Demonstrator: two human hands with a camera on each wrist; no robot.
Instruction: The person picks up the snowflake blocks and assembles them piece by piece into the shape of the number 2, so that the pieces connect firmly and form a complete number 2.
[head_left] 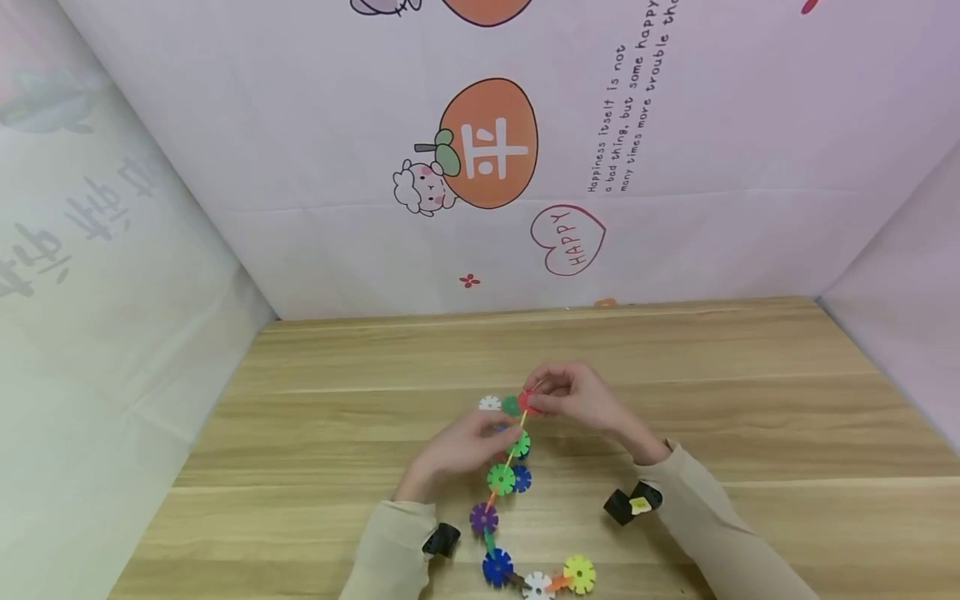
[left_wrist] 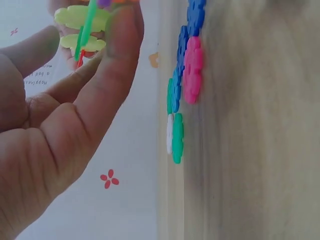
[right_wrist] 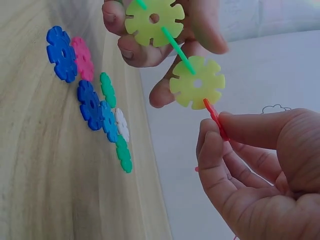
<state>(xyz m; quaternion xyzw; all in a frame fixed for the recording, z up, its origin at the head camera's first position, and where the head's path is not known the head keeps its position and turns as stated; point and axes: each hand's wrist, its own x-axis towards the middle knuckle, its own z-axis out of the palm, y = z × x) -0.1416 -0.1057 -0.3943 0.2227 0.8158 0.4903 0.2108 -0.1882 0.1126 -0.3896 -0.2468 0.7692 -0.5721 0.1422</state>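
Note:
A chain of slotted plastic snowflake discs point(head_left: 483, 518) runs from between the two hands down toward the front of the table. My right hand point(head_left: 573, 398) pinches a red disc point(right_wrist: 216, 120) between thumb and fingertips, its edge right at the rim of the end yellow disc point(right_wrist: 182, 89). On the chain's upper part, my left hand point(head_left: 467, 443) has its fingers curled behind a second yellow disc point(right_wrist: 145, 25) and its thumb in front. Between the yellow discs a green disc point(right_wrist: 177, 50) shows edge-on. Farther down are a blue disc point(head_left: 497, 567), a white disc and another yellow disc point(head_left: 580, 574).
Loose discs lie flat on the wooden table point(head_left: 322, 467) beneath the hands: blue discs point(right_wrist: 62, 54), a pink disc point(right_wrist: 82, 59), green discs point(right_wrist: 123, 154) and a white disc point(head_left: 491, 403). A printed cloth wall point(head_left: 360, 250) stands at the table's back, with more cloth at both sides.

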